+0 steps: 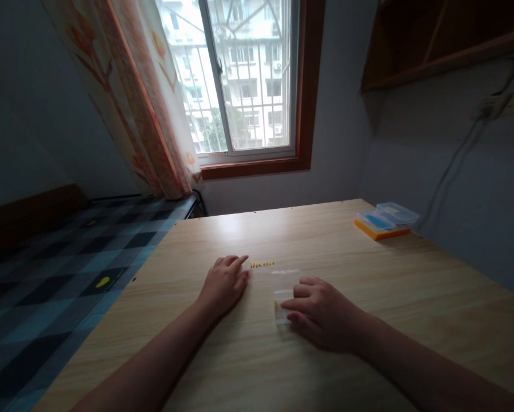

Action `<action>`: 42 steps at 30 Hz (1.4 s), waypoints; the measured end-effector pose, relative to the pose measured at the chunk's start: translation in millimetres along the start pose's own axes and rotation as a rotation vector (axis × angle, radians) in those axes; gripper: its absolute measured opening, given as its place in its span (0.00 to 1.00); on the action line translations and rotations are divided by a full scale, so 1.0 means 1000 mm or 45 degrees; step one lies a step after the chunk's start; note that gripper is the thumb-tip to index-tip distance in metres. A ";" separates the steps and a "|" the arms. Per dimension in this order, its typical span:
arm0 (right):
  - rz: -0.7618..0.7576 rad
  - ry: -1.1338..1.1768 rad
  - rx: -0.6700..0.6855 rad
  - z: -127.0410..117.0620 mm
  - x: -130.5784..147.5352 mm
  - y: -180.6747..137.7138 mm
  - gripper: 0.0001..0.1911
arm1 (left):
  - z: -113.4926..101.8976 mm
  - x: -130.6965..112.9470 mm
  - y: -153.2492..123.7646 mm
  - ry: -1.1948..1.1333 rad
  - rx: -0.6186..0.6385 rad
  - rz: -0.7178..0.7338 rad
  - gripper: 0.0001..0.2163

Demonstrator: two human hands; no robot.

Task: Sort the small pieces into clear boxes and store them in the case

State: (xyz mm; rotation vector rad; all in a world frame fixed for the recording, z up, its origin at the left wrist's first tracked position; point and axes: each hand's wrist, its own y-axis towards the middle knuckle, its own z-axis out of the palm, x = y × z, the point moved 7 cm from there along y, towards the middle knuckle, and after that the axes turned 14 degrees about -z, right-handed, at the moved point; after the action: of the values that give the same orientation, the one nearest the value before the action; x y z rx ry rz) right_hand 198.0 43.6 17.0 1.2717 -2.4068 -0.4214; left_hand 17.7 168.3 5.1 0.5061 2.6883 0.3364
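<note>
My left hand (224, 284) rests palm down on the wooden table (368, 274), fingers loosely stretched toward a short row of several tiny yellow pieces (262, 264). It holds nothing. My right hand (323, 312) grips a small clear plastic box (282, 297) from its right side, thumb and fingers curled against it. The box's lid lies open and flat toward the yellow pieces. A bit of yellow shows inside the box.
An orange-based clear plastic organiser box (383, 220) sits at the table's far right near the wall. A bed with a checked cover (68, 257) lies to the left. A curtained window (243, 80) is ahead; a shelf (445, 46) hangs at upper right.
</note>
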 end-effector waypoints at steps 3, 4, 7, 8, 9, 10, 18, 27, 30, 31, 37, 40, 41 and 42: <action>-0.033 0.049 -0.076 -0.006 0.000 -0.002 0.19 | 0.006 0.001 0.000 0.079 0.031 0.012 0.18; -0.044 0.063 -0.109 -0.008 0.000 -0.002 0.20 | 0.008 0.001 0.000 0.099 0.037 0.015 0.19; -0.071 0.095 -0.217 -0.018 0.001 -0.004 0.24 | 0.009 0.001 0.000 0.143 0.044 0.020 0.18; -0.076 0.101 -0.249 -0.020 0.001 -0.004 0.25 | 0.010 0.001 0.000 0.153 0.046 0.023 0.18; -0.080 0.107 -0.278 -0.022 0.002 -0.005 0.26 | 0.010 0.001 0.000 0.160 0.047 0.027 0.17; -0.084 0.110 -0.305 -0.024 0.002 -0.005 0.26 | 0.009 0.001 0.000 0.166 0.047 0.029 0.17; -0.042 0.122 -0.462 -0.035 -0.010 -0.016 0.24 | 0.001 0.002 -0.003 0.116 0.015 -0.005 0.13; -0.022 0.126 -0.537 -0.040 -0.014 -0.021 0.23 | -0.002 0.004 -0.002 0.005 0.017 -0.058 0.11; -0.010 0.137 -0.545 -0.039 -0.015 -0.020 0.24 | -0.001 0.004 0.001 -0.010 0.041 -0.052 0.09; -0.006 0.143 -0.544 -0.038 -0.015 -0.020 0.24 | -0.001 0.005 0.003 -0.014 0.045 -0.051 0.08; 0.007 0.163 -0.530 -0.033 -0.017 -0.017 0.24 | 0.002 0.005 0.006 -0.039 0.049 -0.065 0.06; 0.019 0.181 -0.527 -0.031 -0.020 -0.017 0.24 | 0.001 0.004 0.006 -0.066 0.040 -0.066 0.06; 0.024 0.186 -0.530 -0.030 -0.021 -0.017 0.24 | 0.000 0.004 0.006 -0.078 0.033 -0.070 0.05; 0.030 0.189 -0.533 -0.030 -0.022 -0.018 0.24 | -0.001 0.004 0.005 -0.090 0.024 -0.075 0.05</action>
State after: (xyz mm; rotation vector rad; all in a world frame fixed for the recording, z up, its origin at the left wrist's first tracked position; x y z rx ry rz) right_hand 236.2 49.9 31.8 1.0454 -2.0662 -0.7500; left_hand 15.2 174.2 6.6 0.4353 2.6345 0.2716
